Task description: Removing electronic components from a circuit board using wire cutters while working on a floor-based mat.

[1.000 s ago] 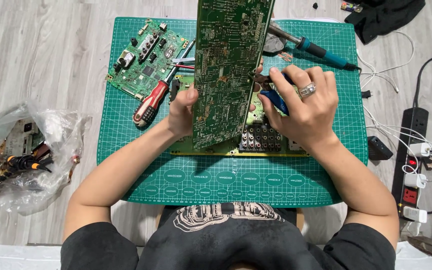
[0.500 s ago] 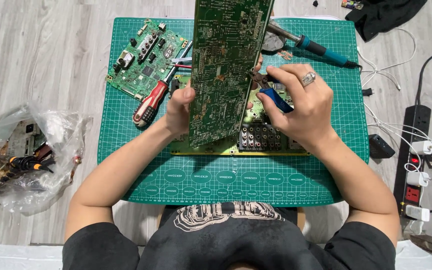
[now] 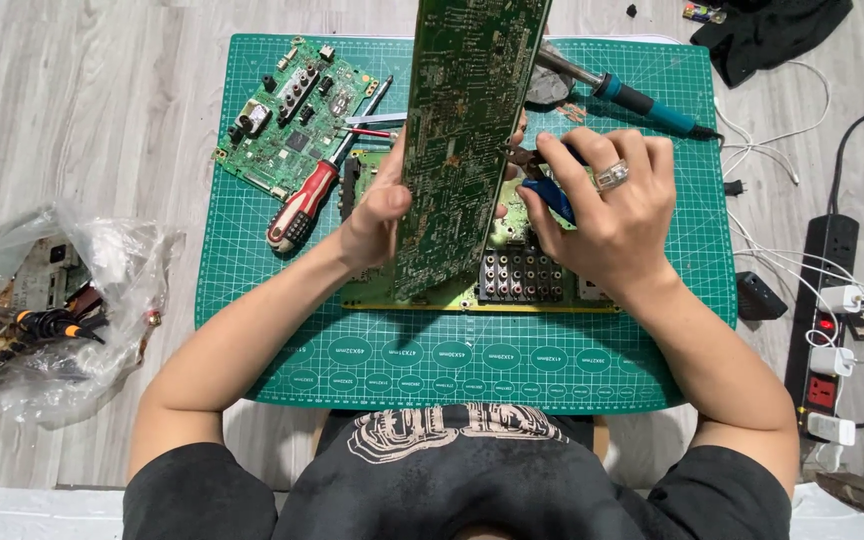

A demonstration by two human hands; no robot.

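A large green circuit board (image 3: 462, 140) stands on edge, tilted up toward the camera, solder side showing. My left hand (image 3: 377, 220) grips its left edge and holds it upright. My right hand (image 3: 607, 205), with a ring on one finger, is shut on blue-handled pliers (image 3: 550, 192) whose jaws touch the board's right edge. Beneath lies another board (image 3: 512, 275) with rows of black jacks, flat on the green cutting mat (image 3: 452, 360).
A smaller green circuit board (image 3: 292, 125) and a red-handled screwdriver (image 3: 302, 205) lie at the mat's upper left. A teal soldering iron (image 3: 642, 100) lies upper right. A plastic bag of parts (image 3: 42, 300) sits on the floor left; a power strip (image 3: 832, 330) with cables right.
My right hand has shifted slightly up and left along the board's right edge with the pliers. The upright board and my left hand stay almost still.
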